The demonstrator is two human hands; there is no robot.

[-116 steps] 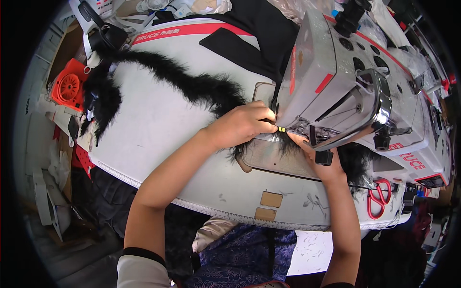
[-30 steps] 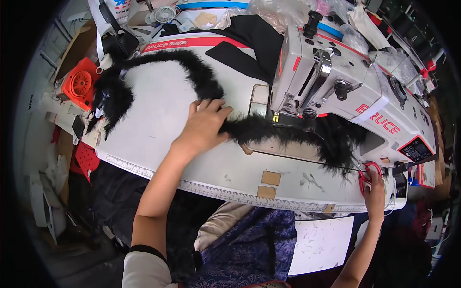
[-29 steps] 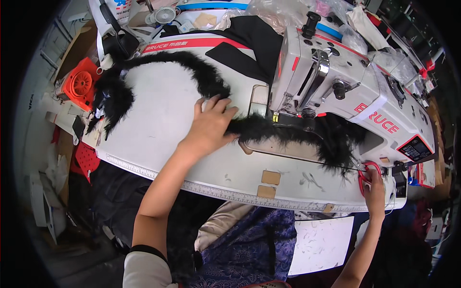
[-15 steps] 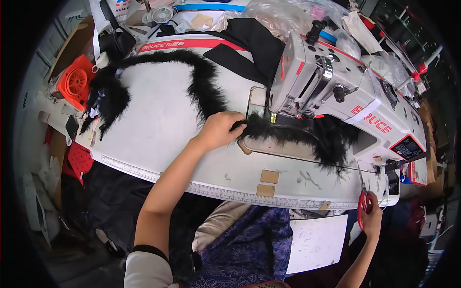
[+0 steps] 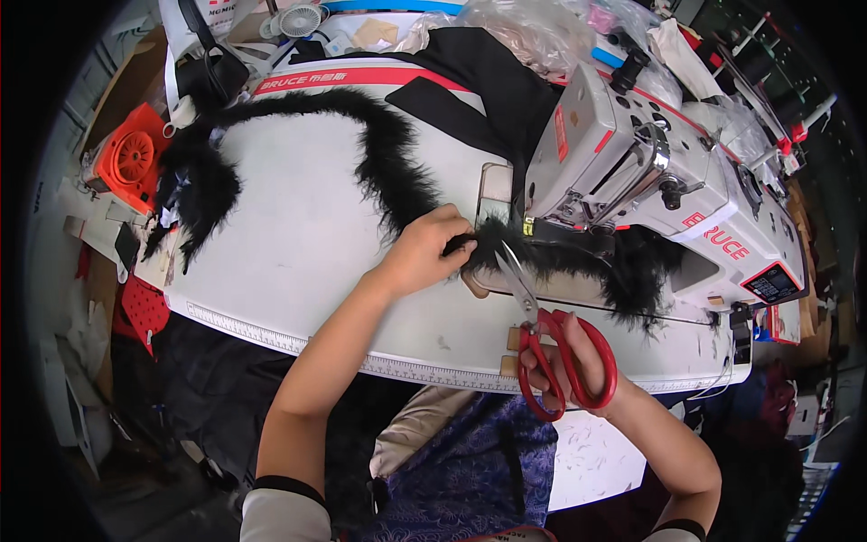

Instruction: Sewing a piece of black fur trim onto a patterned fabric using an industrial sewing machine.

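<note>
A long black fluffy fur strip (image 5: pixel 388 163) winds over the sewing table and passes under the head of a white sewing machine (image 5: pixel 587 154). My left hand (image 5: pixel 429 253) pinches the strip just left of the needle area. Red-handled scissors (image 5: pixel 531 307) are in my right hand (image 5: pixel 578 361), its fingers through the handle loops. Their blades lie slightly apart, tips at the fur close to my left fingers. Whether the blades touch the fur I cannot tell. Fur also bunches up right of the needle area, under the machine arm.
A bunched end of black fur (image 5: pixel 203 190) lies at the table's left, beside an orange device (image 5: pixel 135 158). Black fabric (image 5: pixel 461 99) spreads behind the strip. A ruler tape (image 5: pixel 433 369) runs along the front edge. Clear plastic bags (image 5: pixel 533 36) pile up at the back.
My right hand has brought the scissors from the table's right front corner leftward to the fur near my left hand. My left hand still pinches the strip. The view has shifted slightly.
</note>
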